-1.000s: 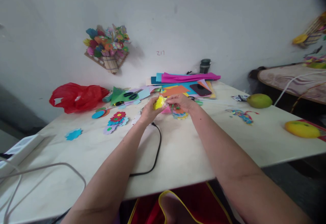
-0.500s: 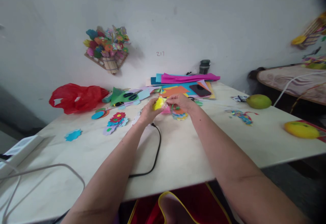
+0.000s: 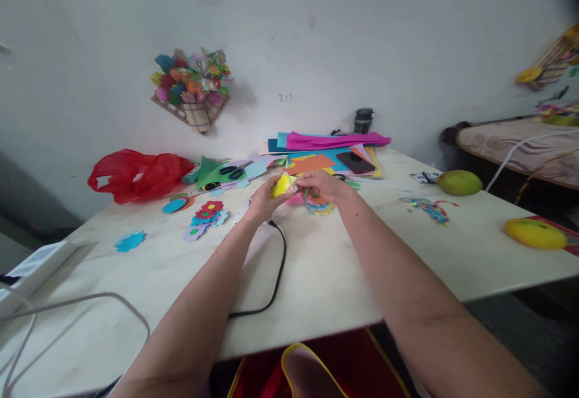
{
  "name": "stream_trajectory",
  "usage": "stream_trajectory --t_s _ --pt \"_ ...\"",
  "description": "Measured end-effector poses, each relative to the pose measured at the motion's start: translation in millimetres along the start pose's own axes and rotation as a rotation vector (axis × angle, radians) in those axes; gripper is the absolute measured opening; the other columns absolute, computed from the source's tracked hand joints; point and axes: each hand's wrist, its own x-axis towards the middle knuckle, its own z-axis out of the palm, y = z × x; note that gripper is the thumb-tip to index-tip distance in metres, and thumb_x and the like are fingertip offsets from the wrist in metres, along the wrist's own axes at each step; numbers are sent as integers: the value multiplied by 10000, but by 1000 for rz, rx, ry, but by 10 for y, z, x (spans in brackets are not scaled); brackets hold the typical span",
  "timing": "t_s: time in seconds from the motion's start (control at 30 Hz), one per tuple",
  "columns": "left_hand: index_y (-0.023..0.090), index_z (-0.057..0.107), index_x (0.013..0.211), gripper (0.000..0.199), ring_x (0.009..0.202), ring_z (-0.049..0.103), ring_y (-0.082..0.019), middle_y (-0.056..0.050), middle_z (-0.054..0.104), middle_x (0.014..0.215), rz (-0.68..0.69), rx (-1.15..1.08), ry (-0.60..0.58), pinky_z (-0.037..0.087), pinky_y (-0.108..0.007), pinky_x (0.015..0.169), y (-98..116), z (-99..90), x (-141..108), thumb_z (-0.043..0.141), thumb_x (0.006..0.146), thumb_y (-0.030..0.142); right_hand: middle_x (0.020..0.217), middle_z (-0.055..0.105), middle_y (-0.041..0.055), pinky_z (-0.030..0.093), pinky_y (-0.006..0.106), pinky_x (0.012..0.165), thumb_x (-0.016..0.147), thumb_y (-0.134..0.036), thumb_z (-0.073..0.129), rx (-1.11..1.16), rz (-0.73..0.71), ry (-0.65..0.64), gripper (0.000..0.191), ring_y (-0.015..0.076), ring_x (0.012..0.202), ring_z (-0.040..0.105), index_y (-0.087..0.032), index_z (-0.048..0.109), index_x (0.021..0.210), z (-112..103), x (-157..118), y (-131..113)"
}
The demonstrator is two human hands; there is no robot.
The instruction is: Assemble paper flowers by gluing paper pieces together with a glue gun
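My left hand (image 3: 265,199) is closed around a yellow piece in clear, shiny wrapping (image 3: 283,185); what exactly it is I cannot make out. My right hand (image 3: 322,184) pinches the right edge of that wrapping, with fingertips close together. Just below the hands lie a pink piece (image 3: 296,198) and a stack of colourful paper flowers (image 3: 320,207), partly covered by my right hand. To the left on the table is a group of paper flowers, with a red one (image 3: 208,209) on top. A blue scalloped paper piece (image 3: 130,241) lies farther left.
Scissors (image 3: 235,171) rest on paper sheets behind my left hand. A phone (image 3: 355,162) lies on coloured sheets at the back. A red plastic bag (image 3: 138,175), a black cable (image 3: 284,259), a green mango (image 3: 460,182) and a yellow mango (image 3: 535,233) are also on the table.
Both hands stay almost in place on the yellow wrapped piece. My right fingers have shifted slightly at its edge; the view has tilted a little.
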Motion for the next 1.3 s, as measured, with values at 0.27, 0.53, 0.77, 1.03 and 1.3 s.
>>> stream_trajectory --t_s 0.27,0.53,0.77,1.03,1.3 --pt "207 558 1239 740 989 610 -273 -98 654 1093 0 250 6 472 -397 874 53 -15 -20 798 584 453 599 639 13 377 175 393 623 -281 751 -30 -9 12 206 61 436 507 -111 670 705 43 15 -10" --pt "265 583 1213 631 925 619 -266 -67 673 1032 23 434 32 466 -359 809 62 -17 -26 732 652 514 605 650 33 370 167 386 624 -266 762 -65 23 11 198 69 458 523 -110 666 698 106 -1 -67" --pt "265 604 1180 570 986 602 -271 -66 672 1067 72 481 31 435 -357 870 112 -20 -24 758 655 424 593 644 28 360 168 389 635 -233 741 -61 44 20 153 60 438 496 -118 659 693 110 4 -59" --pt "273 599 1171 540 1001 597 -253 -52 665 1084 96 428 51 435 -358 892 43 -1 -4 748 667 395 593 651 38 384 162 422 650 -160 689 -64 22 74 58 88 517 564 -122 659 683 161 5 -82" --pt "205 605 1135 473 978 594 -231 -71 659 1059 139 353 16 452 -362 895 62 9 2 708 684 306 578 631 37 370 174 402 654 -174 653 -168 12 76 54 97 511 539 -133 641 622 205 -24 -149"
